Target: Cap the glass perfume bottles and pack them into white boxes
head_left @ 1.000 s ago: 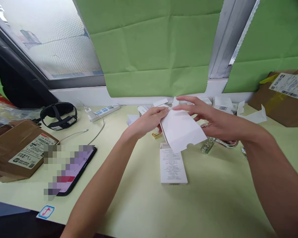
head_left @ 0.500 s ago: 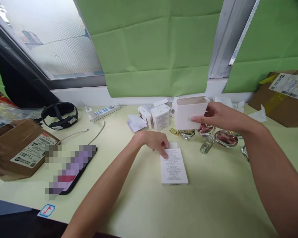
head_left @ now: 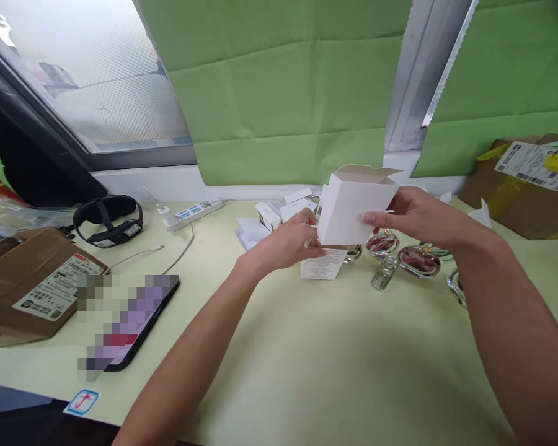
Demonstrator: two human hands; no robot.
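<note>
Right hand (head_left: 411,217) grips the open white box (head_left: 353,207) by its right side, fingers across the front face, thumb hidden behind; box is lifted off the table, upright with a slight tilt, top flaps open. Left hand (head_left: 286,241) is closed in a pinch on the printed flat carton (head_left: 323,263), thumb and fingers at its top left corner, right under the lower left edge of the open box; whether the carton's far edge rests on the table, can't tell. Both items sit mid-frame over the pale yellow table (head_left: 307,359), near the back row of clutter. Just behind and below the box: glass perfume bottles (head_left: 418,260) with reddish content, one small clear bottle (head_left: 382,275) lying on its side, another glass piece at the right forearm's edge. Left of the hands: a cluster of small white boxes (head_left: 272,214) and loose white paper inserts. Further left along the wall: white power strip (head_left: 196,209) with a cable running toward the table front, black headband device (head_left: 108,217). Front left: phone (head_left: 130,322) face up, screen blurred out; brown cardboard parcel (head_left: 32,282) with shipping label beside it. Far right: a second brown parcel (head_left: 525,183) with label and yellow tape. Green paper sheets (head_left: 283,93) cover the window behind, one uncovered frosted pane upper left.
</note>
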